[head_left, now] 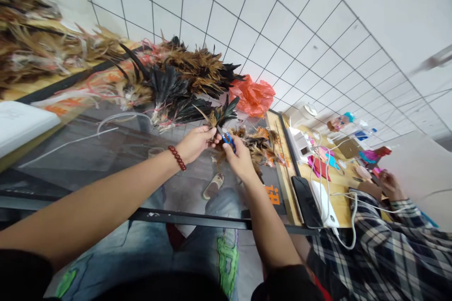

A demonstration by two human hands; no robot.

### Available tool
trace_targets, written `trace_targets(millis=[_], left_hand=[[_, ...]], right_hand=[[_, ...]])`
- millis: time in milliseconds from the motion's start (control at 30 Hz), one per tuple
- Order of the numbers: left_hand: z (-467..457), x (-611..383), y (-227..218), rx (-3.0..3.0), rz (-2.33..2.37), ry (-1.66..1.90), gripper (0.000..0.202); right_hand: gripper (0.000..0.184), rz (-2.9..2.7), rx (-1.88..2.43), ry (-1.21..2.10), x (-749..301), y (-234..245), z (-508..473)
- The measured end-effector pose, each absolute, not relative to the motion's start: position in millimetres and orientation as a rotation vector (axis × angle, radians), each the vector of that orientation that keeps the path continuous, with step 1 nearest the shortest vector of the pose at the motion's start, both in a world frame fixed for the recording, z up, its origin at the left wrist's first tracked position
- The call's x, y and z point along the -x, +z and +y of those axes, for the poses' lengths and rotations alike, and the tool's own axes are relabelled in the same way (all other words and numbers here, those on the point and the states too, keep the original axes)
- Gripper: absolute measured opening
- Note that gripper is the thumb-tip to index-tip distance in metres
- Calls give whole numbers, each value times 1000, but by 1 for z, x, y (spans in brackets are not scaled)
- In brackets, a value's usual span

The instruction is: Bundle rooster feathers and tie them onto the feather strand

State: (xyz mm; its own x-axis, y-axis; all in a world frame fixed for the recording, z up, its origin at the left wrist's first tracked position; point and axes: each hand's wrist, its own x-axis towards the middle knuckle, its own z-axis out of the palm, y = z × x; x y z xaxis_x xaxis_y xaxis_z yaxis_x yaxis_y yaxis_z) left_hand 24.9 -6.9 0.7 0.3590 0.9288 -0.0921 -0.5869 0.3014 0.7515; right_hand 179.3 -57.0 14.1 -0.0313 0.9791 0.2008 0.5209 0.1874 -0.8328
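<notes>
In the middle of the head view, my left hand (196,143) pinches a small bunch of feathers (223,114), brown at the base with dark green-black tips. My right hand (239,156) grips blue-handled thread snips (228,139), whose blades reach to the bunch beside my left fingertips. Just behind my hands lie tied bundles of black feathers (169,87) and brown feathers (201,68). Loose brown and dark feathers (263,146) lie on the table to the right of the snips, partly hidden by my right hand.
The glass tabletop (141,150) has a dark front edge. A crumpled red plastic bag (252,95) lies at the back. Right stand a phone (306,202), a white power strip (324,203) with cables, and a co-worker's hand (390,186). More feathers (52,59) and a white box (24,124) lie left.
</notes>
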Motion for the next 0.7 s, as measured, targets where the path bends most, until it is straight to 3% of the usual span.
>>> trace_targets(millis=[67, 167, 433, 700], left_hand=[[-5, -22, 1, -604, 558, 1097, 7], [0, -17, 3, -521, 492, 1086, 6], [1, -14, 8, -396, 508, 1098, 19], [1, -11, 13, -322, 556, 1112, 10]], right_hand=[[29, -1700, 1568, 425, -182, 16, -60], [29, -1678, 1664, 266, -187, 20, -63], [31, -1890, 1662, 206, -191, 22, -66], [31, -2019, 1699, 280, -188, 12, -62]])
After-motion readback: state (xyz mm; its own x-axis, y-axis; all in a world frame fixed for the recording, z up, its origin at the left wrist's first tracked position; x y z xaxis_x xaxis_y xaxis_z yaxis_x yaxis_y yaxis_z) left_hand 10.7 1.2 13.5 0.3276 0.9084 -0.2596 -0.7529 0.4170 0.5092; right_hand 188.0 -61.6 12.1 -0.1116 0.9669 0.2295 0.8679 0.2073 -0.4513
